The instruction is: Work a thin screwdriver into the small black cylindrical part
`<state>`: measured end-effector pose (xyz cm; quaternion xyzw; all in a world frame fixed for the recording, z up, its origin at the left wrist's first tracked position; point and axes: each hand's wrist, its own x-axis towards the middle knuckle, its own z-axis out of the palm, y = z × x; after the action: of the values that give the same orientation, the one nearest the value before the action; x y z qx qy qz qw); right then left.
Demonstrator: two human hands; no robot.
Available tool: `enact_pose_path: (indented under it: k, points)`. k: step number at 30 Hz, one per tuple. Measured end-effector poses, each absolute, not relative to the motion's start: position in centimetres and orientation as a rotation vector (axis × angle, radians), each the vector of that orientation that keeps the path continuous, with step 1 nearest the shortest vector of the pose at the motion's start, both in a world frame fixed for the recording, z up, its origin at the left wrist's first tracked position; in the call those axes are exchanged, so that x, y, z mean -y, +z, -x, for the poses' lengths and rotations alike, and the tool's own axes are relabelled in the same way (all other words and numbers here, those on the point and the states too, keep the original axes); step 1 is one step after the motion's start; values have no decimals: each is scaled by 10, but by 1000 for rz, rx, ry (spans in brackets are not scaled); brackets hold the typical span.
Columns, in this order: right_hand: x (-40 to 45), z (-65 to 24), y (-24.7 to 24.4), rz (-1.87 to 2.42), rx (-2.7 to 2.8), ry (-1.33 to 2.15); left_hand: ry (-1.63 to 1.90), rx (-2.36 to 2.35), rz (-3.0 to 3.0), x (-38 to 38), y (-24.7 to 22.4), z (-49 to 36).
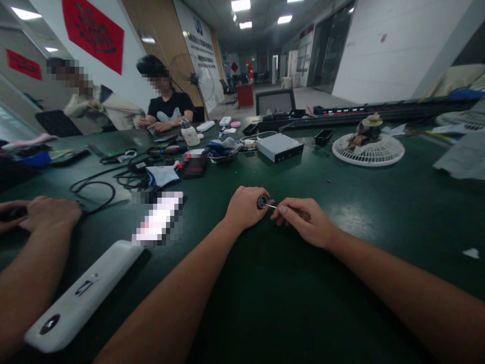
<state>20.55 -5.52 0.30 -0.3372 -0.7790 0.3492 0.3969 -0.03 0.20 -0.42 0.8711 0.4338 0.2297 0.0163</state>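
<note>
Clasps a small round part (262, 201) in the left hand (246, 206), fingers curled around it, just right of the centre of the frame, dark-rimmed face turned toward the right. Pinches a screwdriver (303, 214) in the right hand (308, 222), slightly farther right and lower, fingers closed on the brownish handle. Points the thin metal shaft leftward across the small gap between the hands, tip at the face of the part; too small to tell how far in. Rests close to the green surface (257, 313); hard to tell whether touching it.

Shows also, at the left edge of the frame, another person's hand (53, 212) around something dark, and at lower left a long white device (85, 298), lying diagonally below a blurred bright rectangle (161, 217). Includes, beyond the hands, a grey metal box (279, 146) above and right of the part, a small black tray (324, 136) farther right, and at upper right a white round grille (373, 154) with a motor-like unit (369, 132) on top. Takes in loose cables (102, 187) left of centre and two seated people at upper left.
</note>
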Motion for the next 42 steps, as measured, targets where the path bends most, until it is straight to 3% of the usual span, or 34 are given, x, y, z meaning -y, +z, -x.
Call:
enact_pose_path:
  k: [8,15,21,27,34,42]
  points:
    - [57,-206,5,974,1902,715,676,-1334,-2746,-1,-4,-1]
    - [57,-206,5,853,1993,852,680,-1327,-2745,-1,-3,0]
    - [57,-206,6,972,1882,736,681,-1341,-2734,-1,-3,0]
    - [57,-206,5,850,1990,909,696,-1333,-2729,-1,-3,0]
    - [56,-206,6,981,1911,735,676,-1352,-2732,-1,-2,-1]
    - [56,-206,4,844,1963,911,667,-1348,-2750,-1,-4,0]
